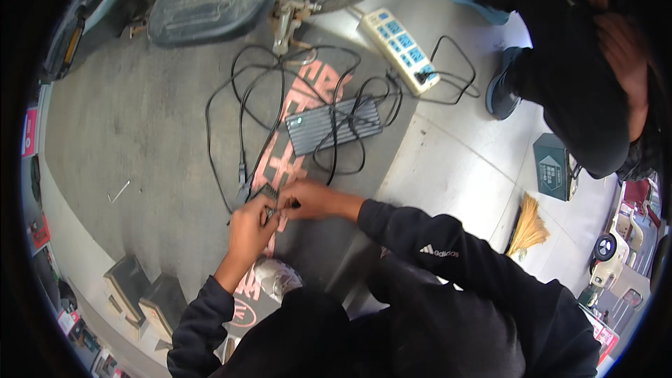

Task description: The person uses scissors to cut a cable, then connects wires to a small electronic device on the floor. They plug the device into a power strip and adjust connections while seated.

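My left hand point(249, 232) is closed around a small dark ridged piece point(267, 192), its kind too small to tell. My right hand point(309, 199) meets it from the right, fingers pinched at the piece's side; what they grip is hidden. Just beyond both hands lies a grey ribbed charger box point(325, 141) with a small green light. Black cables point(208, 122) loop over it and across the mat. One cable connector point(242, 171) rests just above my left hand.
A white power strip point(383, 33) with blue sockets lies beyond the charger, one plug in it. A muddy vehicle point(213, 10) stands at the far left. Another person point(560, 77) crouches at right, near a green box point(553, 166) and a broom head point(528, 227). A hex key point(120, 190) and dark blocks point(162, 301) lie left.
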The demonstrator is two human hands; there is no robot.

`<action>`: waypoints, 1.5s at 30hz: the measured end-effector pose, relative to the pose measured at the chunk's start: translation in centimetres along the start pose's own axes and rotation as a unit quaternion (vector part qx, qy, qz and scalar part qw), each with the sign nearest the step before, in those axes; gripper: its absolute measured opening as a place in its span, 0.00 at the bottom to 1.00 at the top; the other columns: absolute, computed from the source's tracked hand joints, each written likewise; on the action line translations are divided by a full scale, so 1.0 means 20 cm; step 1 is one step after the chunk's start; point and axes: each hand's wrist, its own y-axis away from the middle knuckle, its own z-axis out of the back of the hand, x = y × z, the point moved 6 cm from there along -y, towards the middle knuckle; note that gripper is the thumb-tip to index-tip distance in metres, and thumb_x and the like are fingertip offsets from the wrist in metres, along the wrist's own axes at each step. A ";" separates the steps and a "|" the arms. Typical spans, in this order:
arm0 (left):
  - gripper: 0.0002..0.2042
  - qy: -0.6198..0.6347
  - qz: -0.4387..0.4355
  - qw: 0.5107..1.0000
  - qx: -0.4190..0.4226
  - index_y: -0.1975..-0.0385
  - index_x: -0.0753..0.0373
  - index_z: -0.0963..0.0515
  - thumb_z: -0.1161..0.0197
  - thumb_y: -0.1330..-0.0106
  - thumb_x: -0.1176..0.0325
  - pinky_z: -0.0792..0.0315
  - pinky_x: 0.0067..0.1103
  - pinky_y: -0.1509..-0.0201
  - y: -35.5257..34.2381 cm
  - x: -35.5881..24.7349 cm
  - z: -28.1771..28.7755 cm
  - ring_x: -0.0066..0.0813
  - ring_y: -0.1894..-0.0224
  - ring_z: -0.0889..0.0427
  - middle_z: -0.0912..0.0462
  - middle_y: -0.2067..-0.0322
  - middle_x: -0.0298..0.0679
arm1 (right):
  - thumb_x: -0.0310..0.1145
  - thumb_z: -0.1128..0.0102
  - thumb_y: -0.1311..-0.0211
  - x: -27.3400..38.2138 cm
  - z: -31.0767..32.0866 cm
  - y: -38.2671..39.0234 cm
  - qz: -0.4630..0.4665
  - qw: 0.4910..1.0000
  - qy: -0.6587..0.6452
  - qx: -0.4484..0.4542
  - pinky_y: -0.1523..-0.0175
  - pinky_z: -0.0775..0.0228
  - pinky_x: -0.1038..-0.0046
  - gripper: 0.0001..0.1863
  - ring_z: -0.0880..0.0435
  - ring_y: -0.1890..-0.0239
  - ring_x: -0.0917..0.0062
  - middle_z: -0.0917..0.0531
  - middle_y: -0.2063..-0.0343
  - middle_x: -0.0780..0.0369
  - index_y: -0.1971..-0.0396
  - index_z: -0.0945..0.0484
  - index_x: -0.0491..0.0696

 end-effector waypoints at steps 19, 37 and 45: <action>0.03 -0.294 -0.192 0.936 0.036 0.66 0.61 0.21 0.33 0.36 0.72 0.20 0.32 0.62 0.01 -0.08 -0.01 0.37 0.61 0.15 0.20 0.66 0.37 | 0.32 0.28 0.40 0.04 0.00 0.00 0.033 0.999 -0.019 -0.021 0.60 0.22 0.65 0.09 0.12 0.67 0.67 0.14 0.72 0.56 0.67 0.16 0.42; 0.11 0.287 0.203 0.935 -0.047 0.60 0.66 0.18 0.42 0.18 0.66 0.31 0.18 0.78 0.17 0.31 -0.06 0.17 0.79 0.21 0.19 0.75 0.31 | 0.40 0.28 0.36 0.26 0.07 0.08 0.079 0.975 0.184 -0.093 0.43 0.21 0.62 0.22 0.14 0.45 0.62 0.14 0.50 0.59 0.43 0.16 0.53; 0.25 0.271 0.322 0.900 -0.118 0.87 0.60 0.37 0.32 0.27 0.68 0.48 0.26 0.77 0.79 0.12 0.33 0.13 0.77 0.44 0.39 0.87 0.26 | 0.32 0.30 0.34 0.62 0.59 0.80 -0.167 0.975 0.074 -0.124 0.48 0.18 0.66 0.22 0.10 0.58 0.67 0.12 0.59 0.58 0.41 0.17 0.47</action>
